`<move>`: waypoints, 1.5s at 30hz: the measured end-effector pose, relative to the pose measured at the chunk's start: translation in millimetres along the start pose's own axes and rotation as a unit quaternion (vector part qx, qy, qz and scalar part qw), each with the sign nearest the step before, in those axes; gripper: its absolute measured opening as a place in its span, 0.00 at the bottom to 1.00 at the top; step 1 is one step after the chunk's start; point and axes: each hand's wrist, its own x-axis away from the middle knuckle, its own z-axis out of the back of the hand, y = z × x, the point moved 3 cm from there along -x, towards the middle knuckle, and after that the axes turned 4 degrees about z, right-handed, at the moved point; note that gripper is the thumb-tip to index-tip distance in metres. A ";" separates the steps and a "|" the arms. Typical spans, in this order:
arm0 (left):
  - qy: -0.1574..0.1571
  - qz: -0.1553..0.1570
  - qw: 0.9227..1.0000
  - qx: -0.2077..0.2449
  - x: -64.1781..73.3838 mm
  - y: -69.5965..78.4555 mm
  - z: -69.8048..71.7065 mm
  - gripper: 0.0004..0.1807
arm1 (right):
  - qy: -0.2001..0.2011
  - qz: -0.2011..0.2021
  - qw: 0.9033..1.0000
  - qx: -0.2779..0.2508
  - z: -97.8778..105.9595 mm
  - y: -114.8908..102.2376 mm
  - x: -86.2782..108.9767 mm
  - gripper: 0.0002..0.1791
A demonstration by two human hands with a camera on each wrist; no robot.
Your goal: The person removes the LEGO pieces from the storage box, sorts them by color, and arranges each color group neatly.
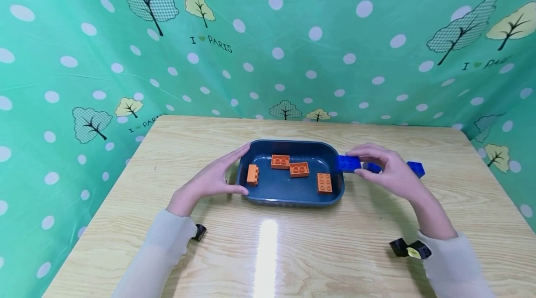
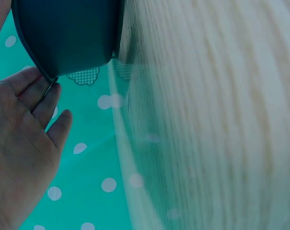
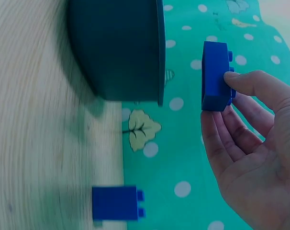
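Note:
A dark blue rectangular tub [image 1: 289, 200] stands on the table with several orange toy bricks [image 1: 299, 170] inside. My left hand [image 1: 211, 177] holds the tub's left end, fingers at the back corner and thumb at the front corner. In the left wrist view, its fingertips touch the rim. Between thumb and fingers, my right hand [image 1: 387, 170] pinches a blue toy brick [image 1: 349, 163] at the tub's right rim; the right wrist view shows this brick raised off the table. Another blue brick [image 1: 371, 167] is partly hidden behind the right hand.
One more blue brick [image 1: 416, 169] lies on the table to the right of my right hand. The wooden table [image 1: 335, 251] ends at a green dotted cloth [image 1: 251, 56] hanging behind it. Light glares off the tabletop in front of the tub.

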 end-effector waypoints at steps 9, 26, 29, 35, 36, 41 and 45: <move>0.002 -0.002 1.000 -0.004 -1.0 0.7 0.1 0.63 | 0.037 -0.013 0.999 0.013 23.5 14.4 18.6 0.20; 0.003 -0.001 1.000 -0.003 0.0 -0.1 -1.2 0.63 | 0.097 -0.027 0.995 0.025 59.5 36.6 46.0 0.23; 0.003 -0.002 1.000 -0.005 0.2 -0.2 -0.9 0.63 | 0.106 -0.029 0.993 0.031 64.9 41.0 50.1 0.23; 0.001 -0.004 1.000 -0.002 0.4 0.4 -0.9 0.63 | 0.116 -0.029 0.993 0.026 75.0 49.8 60.6 0.23; 0.001 -0.004 1.000 -0.002 0.4 0.4 -0.9 0.63 | 0.117 -0.029 0.992 0.025 77.1 51.2 62.7 0.23; 0.002 -0.006 1.000 -0.002 0.5 0.0 -0.9 0.63 | 0.126 -0.034 0.991 0.017 87.1 57.8 71.9 0.25; 0.002 -0.008 1.000 0.001 0.8 -0.8 -0.8 0.63 | 0.144 -0.037 0.989 0.017 92.1 63.3 77.9 0.24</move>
